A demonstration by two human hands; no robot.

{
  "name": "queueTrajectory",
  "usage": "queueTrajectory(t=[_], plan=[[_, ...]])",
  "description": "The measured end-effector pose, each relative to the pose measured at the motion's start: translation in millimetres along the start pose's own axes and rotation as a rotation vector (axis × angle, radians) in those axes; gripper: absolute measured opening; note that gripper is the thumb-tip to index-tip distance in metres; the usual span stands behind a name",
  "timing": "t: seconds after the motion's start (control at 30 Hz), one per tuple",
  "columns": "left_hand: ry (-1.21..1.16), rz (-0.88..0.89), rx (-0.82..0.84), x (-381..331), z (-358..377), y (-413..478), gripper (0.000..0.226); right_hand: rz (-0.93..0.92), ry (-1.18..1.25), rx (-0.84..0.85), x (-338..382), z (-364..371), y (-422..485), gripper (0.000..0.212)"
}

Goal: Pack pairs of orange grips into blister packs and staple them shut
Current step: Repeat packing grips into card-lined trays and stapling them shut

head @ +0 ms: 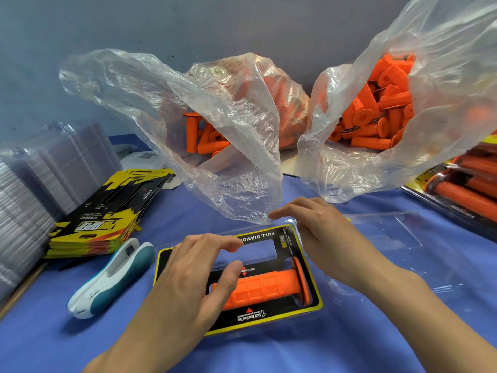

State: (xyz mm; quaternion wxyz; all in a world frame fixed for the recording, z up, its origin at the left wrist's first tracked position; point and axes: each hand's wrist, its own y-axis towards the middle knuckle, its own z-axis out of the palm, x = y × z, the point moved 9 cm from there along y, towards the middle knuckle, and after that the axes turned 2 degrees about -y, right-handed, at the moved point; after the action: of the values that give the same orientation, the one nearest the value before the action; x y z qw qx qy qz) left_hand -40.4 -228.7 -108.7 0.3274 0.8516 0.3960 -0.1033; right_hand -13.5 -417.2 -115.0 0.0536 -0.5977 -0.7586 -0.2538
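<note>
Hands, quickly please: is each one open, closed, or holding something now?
Left hand: open, thumb resting on the orange grip.
Right hand: open, fingers at the blister pack's far edge, holding nothing.

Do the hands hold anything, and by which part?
Nothing clearly gripped. Left hand: thumb touches the orange grip near its plain end. Right hand: fingertips rest on the blister pack, far corner.
</note>
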Motion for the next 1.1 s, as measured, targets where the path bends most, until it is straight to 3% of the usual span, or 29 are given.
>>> queueTrajectory(t=[0.53,0.73,0.83,0.9,1.0,1.1], plan=[[-0.038,-0.034,-0.058,-2.3,-5.4,14.5,0.023,-0.031,0.108,-0.101,11.9,-7.5,26.8,0.049],[-0.100,-0.093,-0.228,0.3,-37.4,53.0,0.014,-0.036,0.154,-0.152,13.0,-18.4,48.1,0.049],[-0.008,-0.210,-0.296,23.3,-62.0,113.3,0.024,-0.046,0.188,-0.170,13.4,-24.1,58.5,0.050],[0.175,-0.332,-0.165,50.0,-57.6,159.1,0.030,-0.058,0.204,-0.175,12.1,-26.9,62.2,0.050],[0.363,-0.451,0.114,89.6,-23.3,211.3,0.020,-0.054,0.233,-0.195,3.2,-32.8,66.1,0.050],[0.497,-0.514,0.251,129.0,8.0,242.7,0.019,-0.018,0.275,-0.210,-10.6,-36.6,69.1,0.052]])
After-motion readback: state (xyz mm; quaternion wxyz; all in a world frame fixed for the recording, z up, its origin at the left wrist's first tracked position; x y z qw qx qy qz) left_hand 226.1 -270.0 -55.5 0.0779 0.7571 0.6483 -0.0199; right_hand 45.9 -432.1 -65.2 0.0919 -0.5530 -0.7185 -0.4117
